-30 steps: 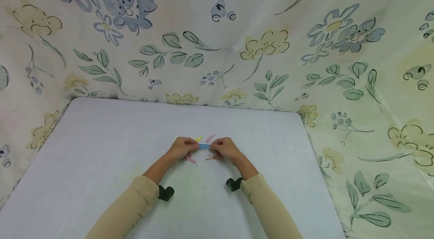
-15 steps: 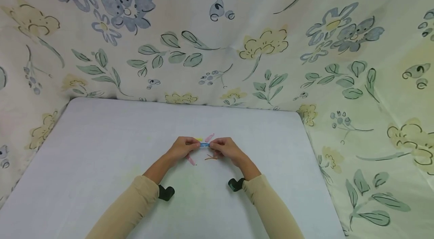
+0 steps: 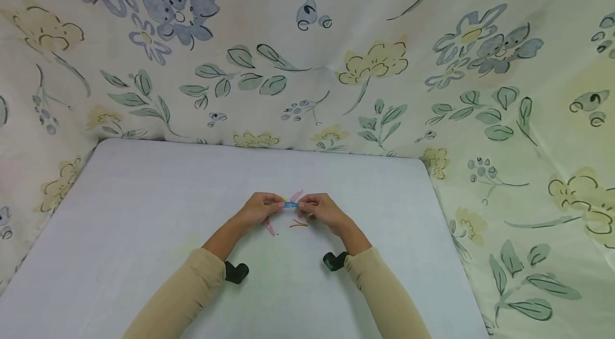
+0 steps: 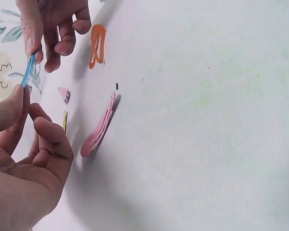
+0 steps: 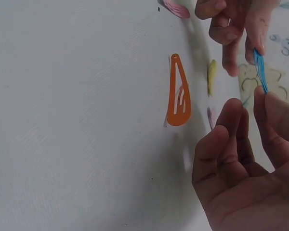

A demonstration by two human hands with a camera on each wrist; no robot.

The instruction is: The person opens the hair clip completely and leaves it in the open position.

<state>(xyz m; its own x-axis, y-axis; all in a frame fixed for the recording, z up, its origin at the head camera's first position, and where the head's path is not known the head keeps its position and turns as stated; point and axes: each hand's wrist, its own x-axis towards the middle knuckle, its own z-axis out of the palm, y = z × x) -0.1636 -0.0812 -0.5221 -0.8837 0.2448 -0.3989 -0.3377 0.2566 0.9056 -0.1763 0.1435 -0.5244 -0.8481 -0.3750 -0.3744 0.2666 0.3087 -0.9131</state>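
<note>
A blue snap hair clip (image 3: 291, 204) is held up between both hands, over the table's middle. My left hand (image 3: 260, 209) pinches one end of it with thumb and forefinger. The other end is pinched by my right hand (image 3: 322, 210), whose remaining fingers curve loosely below. In the right wrist view an orange snap hair clip (image 5: 173, 113) lies on the cloth beside the right hand, its prong bent out of the frame. Beneath the left hand lies a pink hair clip (image 4: 97, 131). Beyond the hands are a second pink clip (image 3: 297, 196) and a yellow clip (image 5: 211, 77), partly hidden.
A white cloth covers the table (image 3: 192, 184), whose back edge meets a hanging floral curtain (image 3: 307, 61). A small dark bit (image 4: 117, 86) lies near the pink clip. Dark camera mounts (image 3: 237, 272) sit on both wrists.
Both hands have kept their pinch on the blue hair clip and raised it slightly. The clip has turned to show a flatter face, and the yellow clip is now mostly covered in the head view.
</note>
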